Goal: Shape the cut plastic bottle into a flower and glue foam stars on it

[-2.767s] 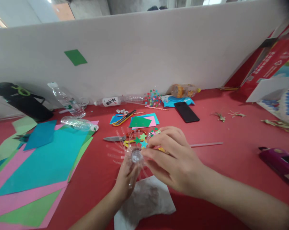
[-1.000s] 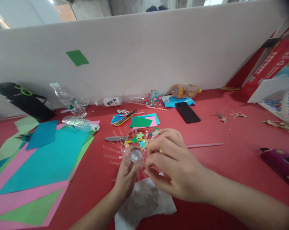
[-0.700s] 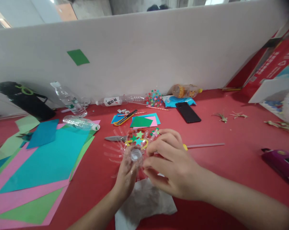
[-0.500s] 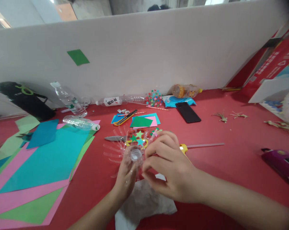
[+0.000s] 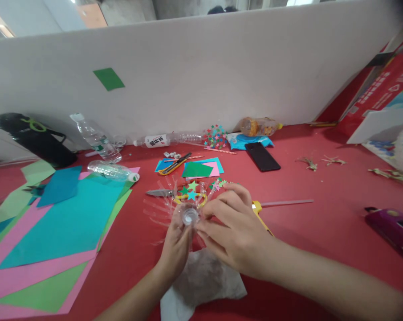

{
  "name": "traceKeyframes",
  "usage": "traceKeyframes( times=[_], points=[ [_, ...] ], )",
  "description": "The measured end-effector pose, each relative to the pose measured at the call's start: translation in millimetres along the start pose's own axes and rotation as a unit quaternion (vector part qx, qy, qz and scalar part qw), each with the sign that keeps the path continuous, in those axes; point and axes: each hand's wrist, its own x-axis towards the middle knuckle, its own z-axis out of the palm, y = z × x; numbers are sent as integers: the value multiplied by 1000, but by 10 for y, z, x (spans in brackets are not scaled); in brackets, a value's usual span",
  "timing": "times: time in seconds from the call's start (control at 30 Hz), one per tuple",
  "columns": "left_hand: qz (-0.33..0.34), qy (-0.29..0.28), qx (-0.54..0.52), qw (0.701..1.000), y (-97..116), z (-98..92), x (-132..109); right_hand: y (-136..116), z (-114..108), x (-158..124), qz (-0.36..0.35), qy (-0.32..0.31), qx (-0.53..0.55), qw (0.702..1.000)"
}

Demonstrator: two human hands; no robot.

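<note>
My left hand [image 5: 175,243] is closed around a clear cut plastic bottle [image 5: 190,216], its round mouth facing me. Thin strips sliced from the bottle fan outward, mostly to the left. On the right side of the mouth, my right hand [image 5: 233,225] pinches the clear plastic with its fingertips. Just beyond lie scissors [image 5: 159,193] with yellow handles, partly hidden by the strips. Green and blue paper stars [image 5: 192,195] show at the handles. A yellow glue gun [image 5: 257,206] with a clear glue stick is partly covered by my right hand. Below my hands is a crumpled white cloth or tissue [image 5: 211,278].
Coloured paper sheets [image 5: 64,218] cover the left side. Behind are a utility knife [image 5: 174,164], small paper cards [image 5: 201,169], plastic bottles [image 5: 157,141], star confetti [image 5: 216,137] and a black phone [image 5: 262,157]. At right lies a purple tool [image 5: 390,229]. A white panel [image 5: 188,76] stands at the back.
My right hand has moved slightly left and its fingers have closed in on the bottle's edge. The bottle stays in my left hand, almost unmoved.
</note>
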Motion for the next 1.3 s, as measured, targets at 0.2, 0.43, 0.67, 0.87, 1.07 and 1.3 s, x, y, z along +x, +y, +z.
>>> traceKeyframes(
  times=[0.2, 0.43, 0.67, 0.87, 1.07, 1.3],
  points=[
    [-16, -4, 12, 1000, 172, 46, -13, -22, -12, 24, 4, -8, 13, 1000],
    [-37, -56, -36, 997, 252, 77, -14, 25, 63, 29, -25, -71, 2, 997],
    [19, -24, 33, 999, 39, -31, 9, -12, 11, 3, 51, 15, 61, 997],
    [15, -37, 29, 999, -68, -83, -2, -32, -17, 10, 65, 30, 64, 995],
    [38, -59, 45, 996, -50, -85, 5, -17, -79, 43, 58, 59, 76, 994],
    [60, -63, 41, 995, -101, -99, 31, 3, -146, 35, 6, 117, 37, 992]
  ],
)
